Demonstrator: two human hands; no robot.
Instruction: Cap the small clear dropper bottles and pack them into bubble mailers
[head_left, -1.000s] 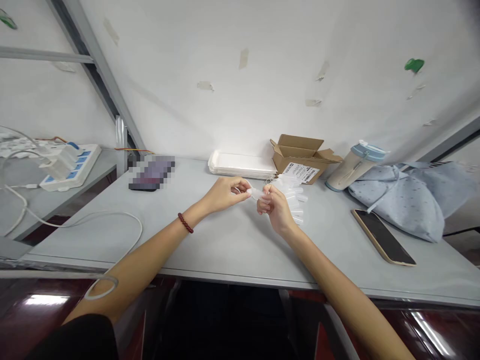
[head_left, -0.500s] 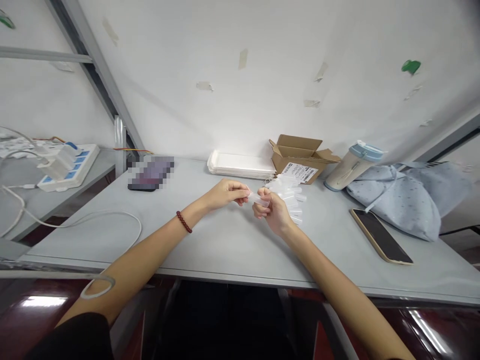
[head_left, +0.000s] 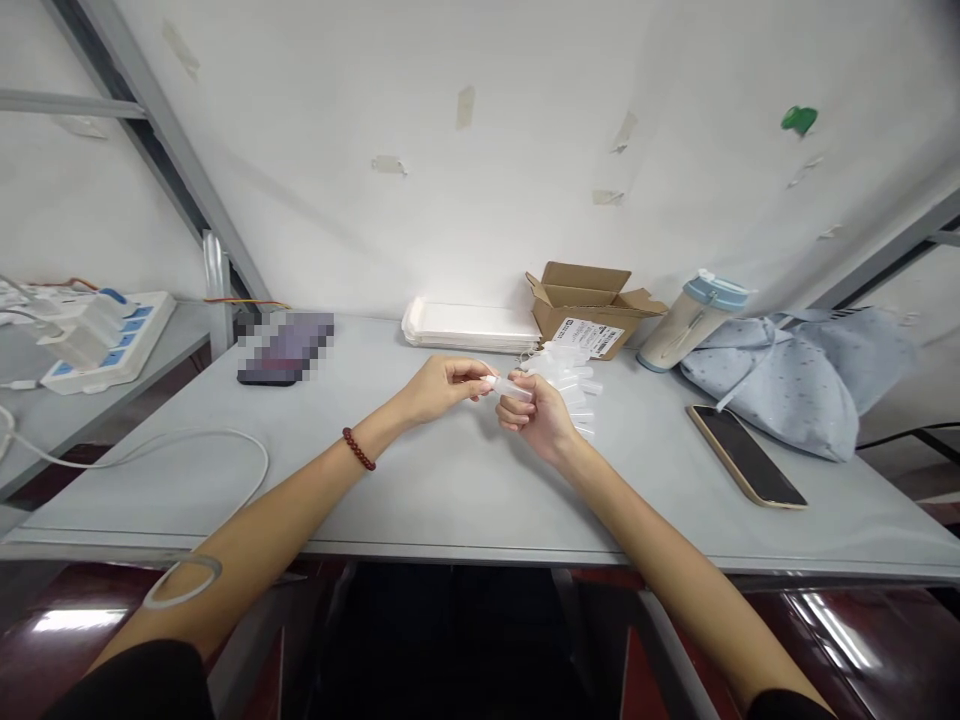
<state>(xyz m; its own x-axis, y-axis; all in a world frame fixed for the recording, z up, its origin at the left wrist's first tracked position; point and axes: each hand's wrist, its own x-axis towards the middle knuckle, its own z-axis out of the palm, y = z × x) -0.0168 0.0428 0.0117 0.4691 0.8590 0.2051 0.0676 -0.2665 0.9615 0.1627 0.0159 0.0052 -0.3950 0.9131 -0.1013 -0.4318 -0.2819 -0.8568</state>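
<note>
Over the middle of the desk, a small translucent plastic bottle (head_left: 516, 390) lies nearly level between my two hands. My right hand (head_left: 546, 422) is closed round its body, thumb on top and fingers curled beneath. At the bottle's left end, the fingertips of my left hand (head_left: 439, 390) pinch a small white cap (head_left: 490, 381). Whether the cap is tight on the neck is too small to tell. Just behind my right hand lies a pile of similar clear plastic bottles (head_left: 574, 375), partly covered by that hand.
A stack of white trays (head_left: 469, 325) and an open cardboard box (head_left: 592, 310) stand along the wall. To the right are a tumbler (head_left: 690, 325), a pale blue cloth bag (head_left: 787, 385) and a phone (head_left: 746, 457). A white cable (head_left: 251, 440) loops at left, near a power strip (head_left: 124, 345).
The white cap at the bottle's end shows more clearly between my left fingertips. My right fingers have curled further round the bottle. The whole view has shifted slightly.
</note>
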